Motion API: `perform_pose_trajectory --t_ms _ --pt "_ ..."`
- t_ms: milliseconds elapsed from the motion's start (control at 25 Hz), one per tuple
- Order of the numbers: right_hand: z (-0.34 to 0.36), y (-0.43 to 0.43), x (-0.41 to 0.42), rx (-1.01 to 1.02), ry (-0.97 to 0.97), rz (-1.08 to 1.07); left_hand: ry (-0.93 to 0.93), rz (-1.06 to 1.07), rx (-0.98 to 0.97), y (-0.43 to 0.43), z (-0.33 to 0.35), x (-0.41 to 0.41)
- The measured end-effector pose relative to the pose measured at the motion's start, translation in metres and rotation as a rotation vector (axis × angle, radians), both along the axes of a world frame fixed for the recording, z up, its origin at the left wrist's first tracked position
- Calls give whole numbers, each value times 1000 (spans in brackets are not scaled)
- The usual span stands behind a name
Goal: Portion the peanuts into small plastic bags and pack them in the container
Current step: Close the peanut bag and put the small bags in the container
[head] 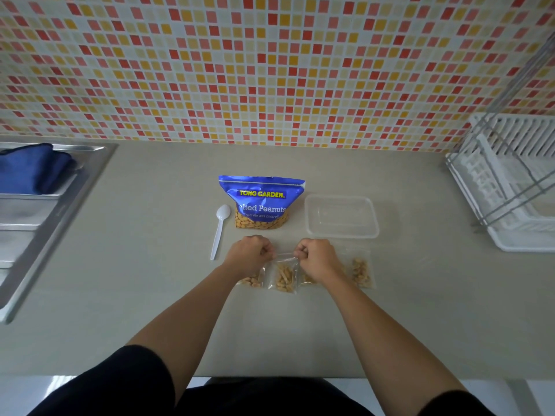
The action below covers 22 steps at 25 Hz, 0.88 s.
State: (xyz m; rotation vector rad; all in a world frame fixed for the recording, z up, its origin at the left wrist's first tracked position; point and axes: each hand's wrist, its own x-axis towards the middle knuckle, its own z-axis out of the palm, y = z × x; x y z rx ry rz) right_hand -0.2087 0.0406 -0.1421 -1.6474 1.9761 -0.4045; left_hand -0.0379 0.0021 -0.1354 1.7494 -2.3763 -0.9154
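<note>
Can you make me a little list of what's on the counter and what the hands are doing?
hands: left hand and right hand each pinch the top edge of the middle small bag, which has peanuts in it
other filled bags: one by the left wrist, one beside the right wrist
big peanut bag: stands upright behind the hands
spoon: white, lies left of the big peanut bag
container: clear, no bags in it yet

Soft even light, perhaps overhead; edges warped
</note>
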Motion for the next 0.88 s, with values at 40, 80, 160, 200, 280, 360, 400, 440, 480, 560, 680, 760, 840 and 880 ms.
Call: perform_pose_trajectory --t_ms 40,80,160,200,280,360,400,440,480,560,680,760,840,880 --pt "-1 0 0 1 -5 -1 9 8 -3 0 0 0" --pt "-1 0 -1 -2 -15 2 23 18 -10 0 -1 1" --pt "-2 1 -3 -18 -27 45 43 35 -16 0 0 3" --pt "-4 2 -6 -31 -9 84 41 32 -18 0 0 4" --pt "-7 3 -16 -66 61 134 -10 -2 -40 -3 0 5" --pt "-11 3 -28 -112 127 145 -142 -72 -96 -4 2 4" --pt "-14 3 -32 -115 166 157 -220 -104 -127 -4 2 3" --pt "-16 3 -34 -102 202 175 -285 -124 -160 -3 2 1" --pt "-17 4 -35 -83 229 189 -331 -132 -188 -2 1 -1" --pt "-19 5 -33 -72 256 197 -345 -131 -235 1 -1 -6" --pt "-21 5 -33 -91 298 203 -223 -120 -243 8 -5 -18" --pt "-20 6 -33 -123 292 193 -122 -93 -217 11 -5 -26" --pt "-18 7 -33 -169 219 167 -14 -74 -181 12 -6 -34" --pt "-17 9 -34 -185 152 148 47 -70 -152 12 -7 -38"
